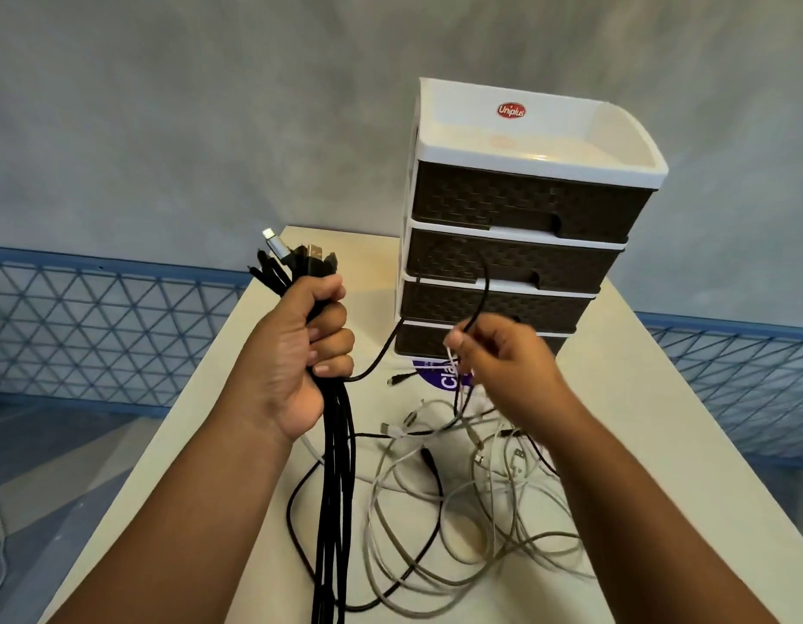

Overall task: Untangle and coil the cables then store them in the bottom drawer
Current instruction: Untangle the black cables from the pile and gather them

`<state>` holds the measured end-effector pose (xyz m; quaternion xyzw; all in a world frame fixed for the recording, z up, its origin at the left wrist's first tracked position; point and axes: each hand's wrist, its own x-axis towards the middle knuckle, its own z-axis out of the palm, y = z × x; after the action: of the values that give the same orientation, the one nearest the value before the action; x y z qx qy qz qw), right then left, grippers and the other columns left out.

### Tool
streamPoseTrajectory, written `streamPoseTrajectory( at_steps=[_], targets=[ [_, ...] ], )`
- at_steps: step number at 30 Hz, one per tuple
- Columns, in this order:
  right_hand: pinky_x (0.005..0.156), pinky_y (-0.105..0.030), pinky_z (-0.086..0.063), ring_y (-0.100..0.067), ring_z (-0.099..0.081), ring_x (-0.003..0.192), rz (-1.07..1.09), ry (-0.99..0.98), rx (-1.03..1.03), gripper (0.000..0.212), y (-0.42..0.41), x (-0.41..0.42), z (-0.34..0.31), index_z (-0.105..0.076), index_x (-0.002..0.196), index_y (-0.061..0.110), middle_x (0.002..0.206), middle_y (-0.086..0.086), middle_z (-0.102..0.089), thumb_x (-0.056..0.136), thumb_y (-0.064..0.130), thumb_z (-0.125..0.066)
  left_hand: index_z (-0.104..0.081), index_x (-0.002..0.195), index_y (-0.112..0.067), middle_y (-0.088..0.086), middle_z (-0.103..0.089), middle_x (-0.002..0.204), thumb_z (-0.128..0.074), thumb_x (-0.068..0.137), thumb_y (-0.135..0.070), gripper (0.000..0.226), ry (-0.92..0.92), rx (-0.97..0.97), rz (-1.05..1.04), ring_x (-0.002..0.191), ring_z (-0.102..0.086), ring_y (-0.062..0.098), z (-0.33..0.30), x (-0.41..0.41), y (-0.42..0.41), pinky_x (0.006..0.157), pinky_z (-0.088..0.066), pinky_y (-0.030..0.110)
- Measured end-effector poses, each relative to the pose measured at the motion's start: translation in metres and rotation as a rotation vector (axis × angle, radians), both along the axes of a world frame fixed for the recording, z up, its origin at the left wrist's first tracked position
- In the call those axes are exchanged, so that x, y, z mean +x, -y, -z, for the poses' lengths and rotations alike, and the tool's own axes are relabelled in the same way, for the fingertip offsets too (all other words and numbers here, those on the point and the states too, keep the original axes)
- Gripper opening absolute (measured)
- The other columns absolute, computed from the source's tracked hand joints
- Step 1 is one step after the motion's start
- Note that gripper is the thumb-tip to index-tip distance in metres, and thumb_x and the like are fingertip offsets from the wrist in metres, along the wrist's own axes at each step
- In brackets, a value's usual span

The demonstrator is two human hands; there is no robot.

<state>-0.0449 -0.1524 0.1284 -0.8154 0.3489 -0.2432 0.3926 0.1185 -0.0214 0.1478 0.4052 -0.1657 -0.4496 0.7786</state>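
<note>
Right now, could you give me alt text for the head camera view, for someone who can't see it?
A left hand grips a bundle of black cables upright while the right hand pinches one black cable. Pale tangled cables lie on the table before a four-drawer organizer.

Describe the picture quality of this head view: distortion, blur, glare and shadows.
Head view: wide-angle distortion makes the drawer unit lean and taper toward the bottom and bows the blue railing; the right hand is slightly motion-blurred, while the left hand gripping the black cables is sharper; soft glare lies on the unit's white top; the lighting is even, with faint shadows under the white cables on the table.
</note>
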Motion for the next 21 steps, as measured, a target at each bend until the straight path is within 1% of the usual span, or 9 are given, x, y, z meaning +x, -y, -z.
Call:
streamPoseTrajectory(
  at_steps=[2, 4, 6, 9, 12, 14, 16, 18, 21],
  targets=[
    [0.075, -0.053, -0.057, -0.024, -0.069, 0.076, -0.018, 0.12, -0.013, 0.011, -0.002, 0.001, -0.029, -0.067, 0.09, 0.022, 0.081, -0.007, -0.071, 0.094, 0.029, -0.061, -0.052, 0.076, -0.02, -0.01, -0.021, 0.049, -0.064, 0.079, -0.023, 0.012, 0.049, 0.008, 0.003, 0.036, -0.017, 0.002, 0.0, -0.006, 0.003, 0.032, -0.017, 0.014],
    [0.077, -0.048, -0.058, -0.011, -0.07, 0.073, -0.086, 0.175, -0.082, 0.008, -0.006, 0.004, -0.054, -0.068, 0.091, 0.022, 0.079, -0.002, -0.071, 0.094, 0.027, -0.062, -0.057, 0.084, -0.019, -0.01, -0.02, 0.05, -0.068, 0.072, -0.022, 0.016, 0.092, 0.018, 0.028, 0.038, -0.016, 0.002, 0.001, -0.013, 0.008, 0.033, -0.015, 0.014],
    [0.073, -0.047, -0.057, -0.015, -0.069, 0.073, -0.161, 0.201, -0.221, 0.006, -0.012, 0.01, -0.072, -0.069, 0.092, 0.022, 0.077, 0.0, -0.071, 0.093, 0.025, -0.064, -0.066, 0.094, -0.015, -0.01, -0.021, 0.051, -0.067, 0.078, -0.016, 0.016, 0.148, 0.048, 0.066, 0.039, -0.016, 0.003, 0.003, -0.02, 0.012, 0.034, -0.014, 0.014],
    [0.066, -0.039, -0.059, -0.014, -0.068, 0.074, -0.249, 0.244, -0.37, 0.007, -0.02, 0.018, -0.084, -0.069, 0.094, 0.022, 0.079, 0.002, -0.069, 0.093, 0.027, -0.064, -0.074, 0.086, -0.02, -0.007, -0.019, 0.056, -0.069, 0.082, -0.022, 0.007, 0.232, 0.08, 0.135, 0.041, -0.014, 0.005, 0.004, -0.032, 0.016, 0.037, -0.011, 0.017],
    [0.065, -0.024, -0.057, -0.011, -0.069, 0.074, -0.288, 0.373, -0.29, 0.012, -0.018, 0.022, -0.078, -0.069, 0.1, 0.011, 0.08, -0.003, -0.069, 0.094, 0.02, -0.064, -0.074, 0.077, -0.018, -0.003, -0.015, 0.061, -0.067, 0.081, -0.034, 0.018, 0.283, 0.112, 0.173, 0.047, -0.011, 0.008, 0.004, -0.039, 0.016, 0.042, -0.009, 0.021],
    [0.07, -0.027, -0.056, -0.014, -0.07, 0.075, -0.286, 0.49, -0.15, 0.012, -0.012, 0.022, -0.066, -0.068, 0.103, 0.008, 0.082, -0.005, -0.07, 0.093, 0.014, -0.064, -0.063, 0.083, -0.012, -0.006, -0.018, 0.055, -0.064, 0.081, -0.037, 0.025, 0.273, 0.117, 0.171, 0.042, -0.013, 0.005, 0.005, -0.039, 0.017, 0.039, -0.011, 0.018],
    [0.077, -0.035, -0.056, -0.019, -0.07, 0.081, -0.288, 0.549, 0.09, 0.019, -0.004, 0.022, -0.046, -0.065, 0.108, 0.01, 0.087, -0.003, -0.07, 0.09, 0.008, -0.066, -0.056, 0.082, -0.013, -0.009, -0.019, 0.05, -0.061, 0.084, -0.04, 0.027, 0.245, 0.11, 0.159, 0.039, -0.013, 0.003, 0.007, -0.036, 0.018, 0.037, -0.012, 0.016],
    [0.083, -0.04, -0.057, -0.018, -0.067, 0.086, -0.293, 0.385, 0.162, 0.027, -0.001, 0.02, -0.021, -0.064, 0.112, 0.014, 0.095, 0.0, -0.069, 0.086, 0.008, -0.069, -0.056, 0.077, -0.016, -0.01, -0.018, 0.048, -0.058, 0.086, -0.04, 0.026, 0.199, 0.097, 0.151, 0.038, -0.013, 0.002, 0.008, -0.031, 0.017, 0.036, -0.011, 0.014],
    [0.078, -0.027, -0.051, -0.006, -0.06, 0.085, -0.356, -0.064, -0.137, 0.016, -0.003, 0.012, 0.017, -0.069, 0.103, 0.02, 0.089, 0.011, -0.065, 0.087, 0.02, -0.07, -0.056, 0.07, -0.019, -0.01, -0.019, 0.046, -0.055, 0.09, -0.04, 0.029, 0.144, 0.077, 0.152, 0.036, -0.014, 0.001, 0.007, -0.022, 0.014, 0.033, -0.014, 0.014]
  ],
)
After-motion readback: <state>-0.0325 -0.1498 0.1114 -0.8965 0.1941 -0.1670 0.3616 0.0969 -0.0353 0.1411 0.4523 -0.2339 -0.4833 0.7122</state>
